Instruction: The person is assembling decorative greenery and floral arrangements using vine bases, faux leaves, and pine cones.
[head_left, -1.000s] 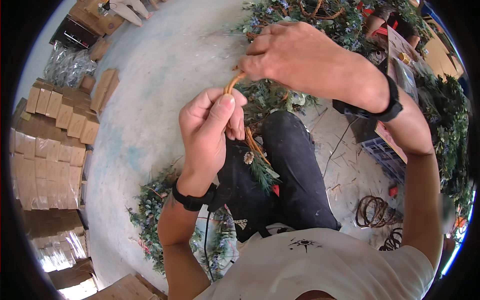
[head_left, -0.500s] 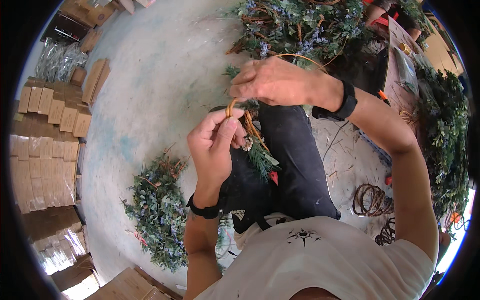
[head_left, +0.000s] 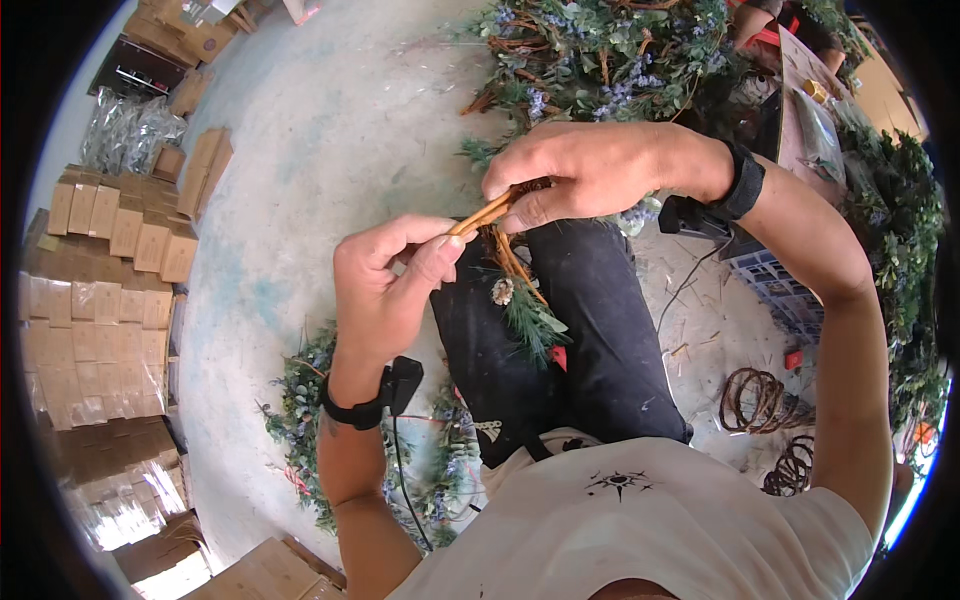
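My left hand (head_left: pixel 388 285) pinches one end of a thin tan strip (head_left: pixel 478 215) between thumb and fingers. My right hand (head_left: pixel 590 170) grips the other end of the strip together with a bundle of brown twigs (head_left: pixel 508 255). Below the hands, a green sprig with a small pale flower (head_left: pixel 520 310) hangs from the bundle over my dark trousers (head_left: pixel 580 350). Both wrists wear black bands.
A pile of green and blue foliage wreaths (head_left: pixel 610 45) lies ahead on the concrete floor. More greenery (head_left: pixel 300 420) lies at my left side. Cardboard boxes (head_left: pixel 110 250) are stacked at left. Coils of brown wire (head_left: pixel 760 400) and a blue crate (head_left: pixel 790 300) are at right.
The view has tilted so the hands sit lower in the picture. My hands have drawn slightly apart, stretching the tan strip between them; the right hand moved right.
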